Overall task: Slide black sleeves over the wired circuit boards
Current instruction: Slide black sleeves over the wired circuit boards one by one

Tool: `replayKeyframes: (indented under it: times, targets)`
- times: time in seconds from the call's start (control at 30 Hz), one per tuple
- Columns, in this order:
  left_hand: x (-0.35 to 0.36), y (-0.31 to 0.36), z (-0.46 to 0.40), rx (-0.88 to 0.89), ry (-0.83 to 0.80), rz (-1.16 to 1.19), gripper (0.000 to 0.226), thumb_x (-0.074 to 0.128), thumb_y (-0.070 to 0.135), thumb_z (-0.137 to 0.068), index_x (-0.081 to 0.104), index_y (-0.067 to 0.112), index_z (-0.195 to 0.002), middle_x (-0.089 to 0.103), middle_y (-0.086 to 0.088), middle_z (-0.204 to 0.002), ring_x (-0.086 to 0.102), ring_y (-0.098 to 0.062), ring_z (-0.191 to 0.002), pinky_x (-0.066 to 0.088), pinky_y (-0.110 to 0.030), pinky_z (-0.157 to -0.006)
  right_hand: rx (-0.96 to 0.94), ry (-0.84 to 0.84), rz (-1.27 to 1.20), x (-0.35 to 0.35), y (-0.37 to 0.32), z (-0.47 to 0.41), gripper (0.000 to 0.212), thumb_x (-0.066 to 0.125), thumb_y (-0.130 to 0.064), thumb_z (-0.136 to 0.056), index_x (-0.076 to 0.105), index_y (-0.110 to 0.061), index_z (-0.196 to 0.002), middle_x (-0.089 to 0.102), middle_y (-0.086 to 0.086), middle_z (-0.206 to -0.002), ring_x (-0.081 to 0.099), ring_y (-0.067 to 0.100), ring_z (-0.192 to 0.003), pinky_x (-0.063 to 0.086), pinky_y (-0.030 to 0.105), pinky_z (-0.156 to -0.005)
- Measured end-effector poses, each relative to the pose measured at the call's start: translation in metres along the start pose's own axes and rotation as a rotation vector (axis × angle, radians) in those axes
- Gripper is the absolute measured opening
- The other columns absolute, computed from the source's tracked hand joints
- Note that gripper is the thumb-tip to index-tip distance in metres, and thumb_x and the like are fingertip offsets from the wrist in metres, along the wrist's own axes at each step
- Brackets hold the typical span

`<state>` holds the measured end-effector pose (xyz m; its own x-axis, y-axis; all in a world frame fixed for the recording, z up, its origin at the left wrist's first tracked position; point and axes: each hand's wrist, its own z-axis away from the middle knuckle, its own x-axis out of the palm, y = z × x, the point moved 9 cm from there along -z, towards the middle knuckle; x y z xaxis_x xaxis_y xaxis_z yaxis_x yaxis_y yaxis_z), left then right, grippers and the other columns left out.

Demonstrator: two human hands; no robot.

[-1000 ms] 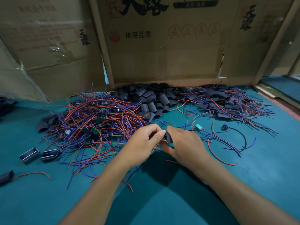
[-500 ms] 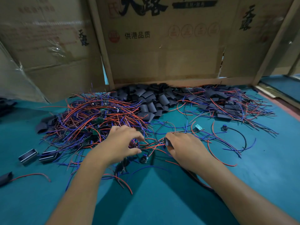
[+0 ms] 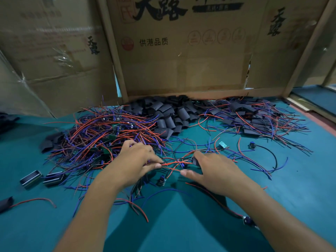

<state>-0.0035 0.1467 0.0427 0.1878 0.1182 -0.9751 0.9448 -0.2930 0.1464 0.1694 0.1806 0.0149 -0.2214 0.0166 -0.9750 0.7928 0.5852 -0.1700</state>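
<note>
Your left hand (image 3: 135, 160) pinches a bundle of red and blue wires (image 3: 174, 163) between thumb and fingertips at the near edge of the large tangle of wired circuit boards (image 3: 107, 135), which fills the left half of the teal table (image 3: 181, 224). Your right hand (image 3: 216, 171) lies just beside it, holding a black sleeve (image 3: 195, 160) with its fingers while the thumb points toward the left hand; the pinched wires run across the gap to that sleeve. One small circuit board (image 3: 161, 180) hangs or lies below these wires, between the two hands; whether it touches the table cannot be told. A heap of loose black sleeves (image 3: 171, 115) sits at the back centre against the cardboard wall (image 3: 181, 70). To its right lies a pile of sleeved boards with trailing wires (image 3: 254, 120). Stray wires cross the table around both hands. A pale blue part (image 3: 222, 144) and a small board on a black lead (image 3: 251, 145) lie apart beyond the right hand. Two dark rectangular blocks (image 3: 43, 179) rest side by side near the left edge, and a lone sleeved piece with a red wire (image 3: 6, 204) lies nearer you. Your right forearm hides part of another wired board (image 3: 247, 220).
</note>
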Motion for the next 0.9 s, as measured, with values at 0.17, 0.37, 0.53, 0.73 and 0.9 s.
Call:
replayKeyframes:
  times: [0.17,0.37,0.53,0.73,0.9]
  targets:
    - [0.007,0.012,0.0,0.056,-0.065,0.076,0.018,0.055,0.044,-0.098,0.07,0.041,-0.106,0.054,0.014,-0.089,0.048,-0.001,-0.087,0.018,-0.028,-0.105,-0.059,-0.016,-0.013,-0.009,0.002,-0.002,0.042,0.04,-0.07,-0.088,0.031,-0.03,-0.08,0.041,-0.009,-0.081,0.038,0.021,-0.077,0.029,0.036,-0.067]
    - [0.018,0.034,0.002,0.138,-0.158,0.043,0.022,0.05,0.041,-0.101,0.07,0.03,-0.102,0.054,0.011,-0.086,0.044,-0.003,-0.082,0.025,-0.027,-0.086,-0.126,-0.091,0.001,-0.012,0.007,0.0,0.03,0.045,-0.057,-0.093,0.037,-0.03,-0.085,0.046,-0.01,-0.088,0.05,0.021,-0.085,0.033,0.034,-0.07]
    - [0.022,0.047,0.001,0.129,-0.184,0.041,0.023,0.046,0.037,-0.101,0.066,0.024,-0.099,0.057,0.007,-0.092,0.053,-0.013,-0.091,0.035,-0.032,-0.088,-0.199,-0.138,0.076,-0.007,0.002,0.0,0.005,0.044,-0.025,-0.096,0.041,-0.027,-0.092,0.058,-0.003,-0.101,0.053,0.024,-0.097,0.038,0.036,-0.08]
    - [0.022,0.081,-0.003,0.206,-0.142,0.08,0.019,0.047,0.033,-0.099,0.061,0.02,-0.098,0.052,0.003,-0.092,0.054,-0.022,-0.094,0.043,-0.04,-0.085,-0.284,-0.104,0.208,0.006,-0.026,0.005,0.014,0.04,-0.027,-0.098,0.046,-0.025,-0.11,0.057,-0.002,-0.113,0.051,0.023,-0.109,0.032,0.036,-0.086]
    - [0.002,0.076,-0.009,0.081,0.067,0.487,0.033,0.075,0.034,-0.086,0.051,0.024,-0.107,0.06,0.013,-0.088,0.055,-0.009,-0.073,0.045,-0.023,-0.071,-0.161,-0.059,0.055,-0.005,-0.02,-0.002,0.006,0.042,-0.026,-0.097,0.045,-0.024,-0.101,0.061,0.004,-0.109,0.055,0.03,-0.101,0.034,0.037,-0.078]
